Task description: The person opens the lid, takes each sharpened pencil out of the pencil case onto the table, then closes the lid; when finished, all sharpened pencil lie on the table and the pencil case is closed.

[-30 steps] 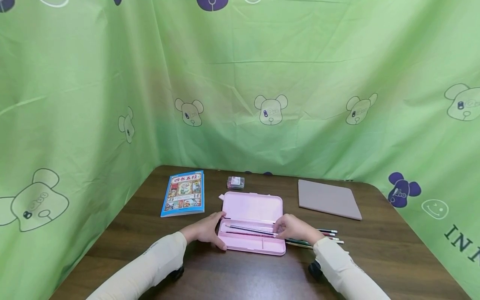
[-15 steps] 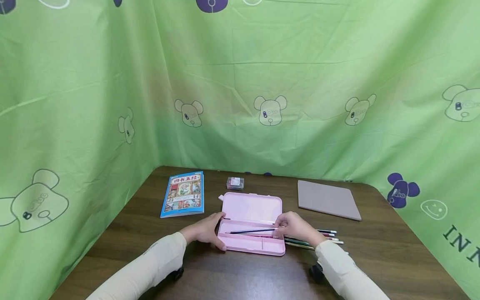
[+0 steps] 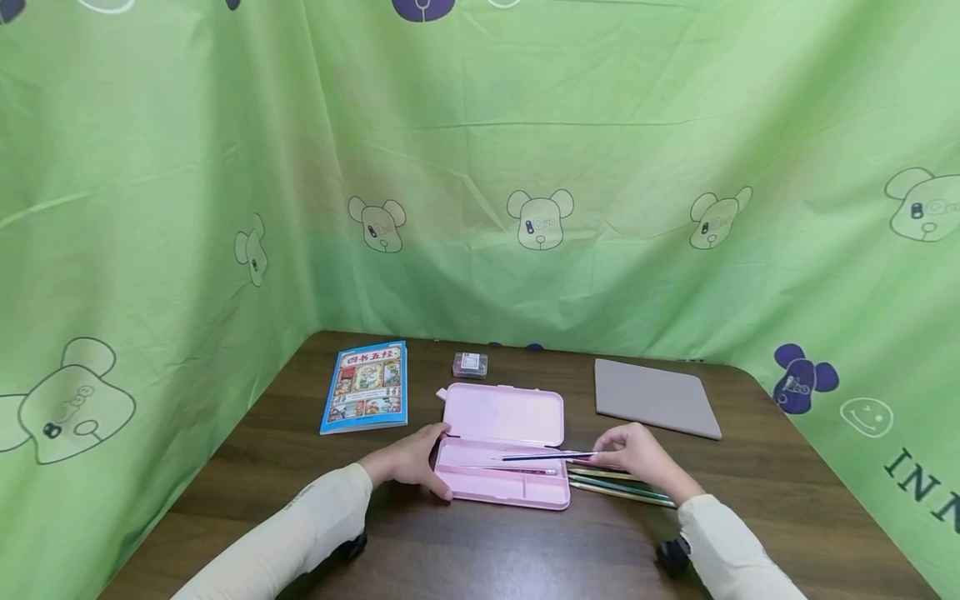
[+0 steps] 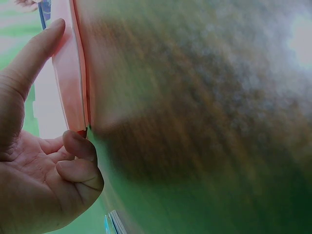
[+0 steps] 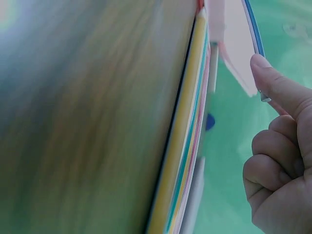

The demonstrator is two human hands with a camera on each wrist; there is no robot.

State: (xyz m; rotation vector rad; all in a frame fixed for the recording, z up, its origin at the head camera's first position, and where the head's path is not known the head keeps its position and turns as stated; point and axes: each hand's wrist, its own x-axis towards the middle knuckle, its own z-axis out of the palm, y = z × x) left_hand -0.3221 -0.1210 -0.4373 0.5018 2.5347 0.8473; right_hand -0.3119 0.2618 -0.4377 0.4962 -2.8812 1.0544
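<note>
A pink pencil case point(image 3: 504, 414) lies open on the table, its lid laid back. My left hand point(image 3: 411, 457) holds its left end, thumb along the front side point(image 4: 70, 73) and fingers curled at the back corner. My right hand point(image 3: 636, 457) pinches a dark blue pencil point(image 3: 543, 457) near its right end, between thumb and finger; the pencil point(image 5: 253, 27) slants over the case's right part. A pink pencil point(image 3: 525, 471) lies in the case's tray. Right of the case, several coloured pencils point(image 3: 618, 489) lie on the table, partly below my right hand.
A blue-edged book point(image 3: 367, 387) lies at the back left. Behind the case sits a small clear box point(image 3: 470, 365) with a white label. A grey flat rectangular thing point(image 3: 657, 398) lies at the back right. Green printed cloth point(image 3: 450, 283) hangs behind the table point(image 3: 480, 550).
My right hand has moved right with the dark blue pencil, drawing it partly past the case's right end. More of the pencils on the table now show. The left hand stays in place.
</note>
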